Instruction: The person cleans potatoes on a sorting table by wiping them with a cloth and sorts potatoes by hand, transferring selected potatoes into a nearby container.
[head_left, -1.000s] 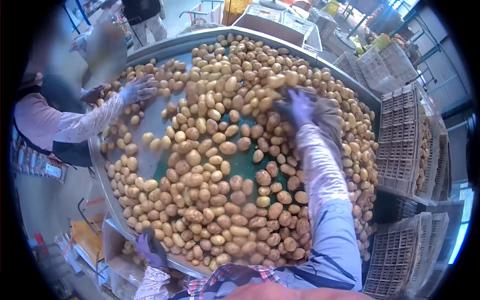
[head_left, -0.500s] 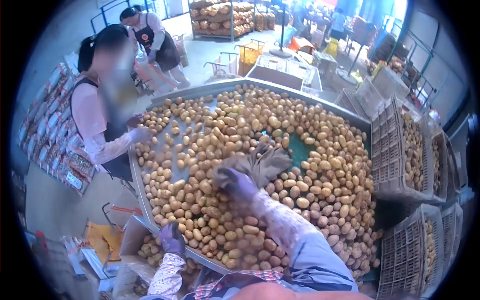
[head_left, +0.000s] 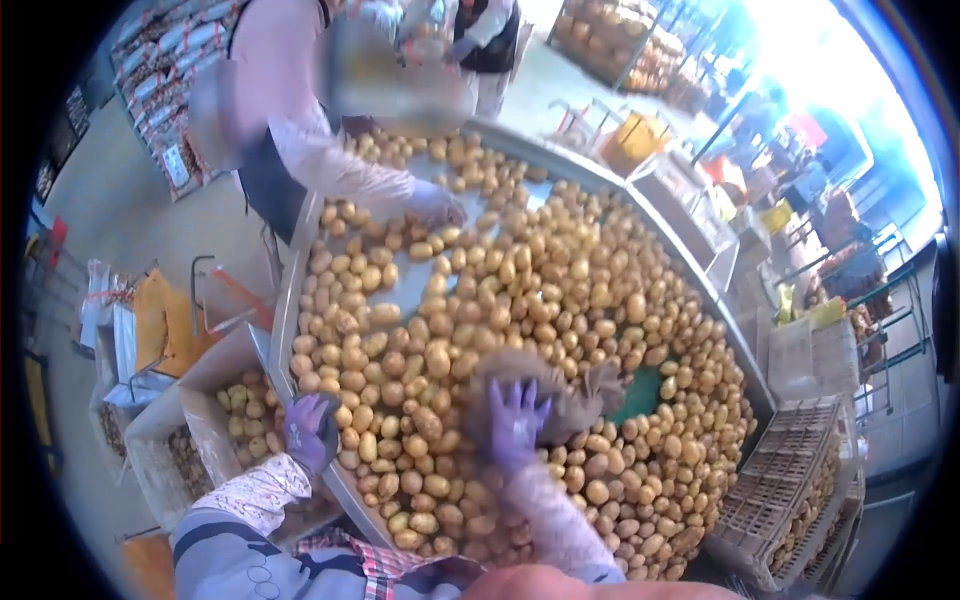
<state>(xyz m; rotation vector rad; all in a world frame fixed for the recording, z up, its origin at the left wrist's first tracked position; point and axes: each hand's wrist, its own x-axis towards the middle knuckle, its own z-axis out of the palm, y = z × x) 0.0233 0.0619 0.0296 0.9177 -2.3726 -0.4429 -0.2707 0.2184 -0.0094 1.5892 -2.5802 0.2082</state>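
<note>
Many potatoes (head_left: 430, 420) cover a metal-rimmed sorting table (head_left: 290, 310). My right hand (head_left: 517, 420), in a purple glove, lies spread on a grey-brown cloth (head_left: 570, 405) that rests on the potatoes near the middle. My left hand (head_left: 312, 432), also gloved, is at the table's left rim beside a bin of potatoes, its fingers apart and nothing visible in it. Across the table a co-worker's gloved hand (head_left: 436, 203) reaches among potatoes at the far left.
Bins with potatoes (head_left: 205, 400) stand left of the table, beside an orange-yellow bag (head_left: 170, 325). Plastic crates (head_left: 785, 480) are stacked at the right. Filled sacks (head_left: 170, 90) lie at the back left. Another person (head_left: 490, 40) stands behind the table.
The view has turned. My right hand and the cloth have moved from the far right side toward the near middle. The co-worker's hand reaches farther over the table than half a second ago.
</note>
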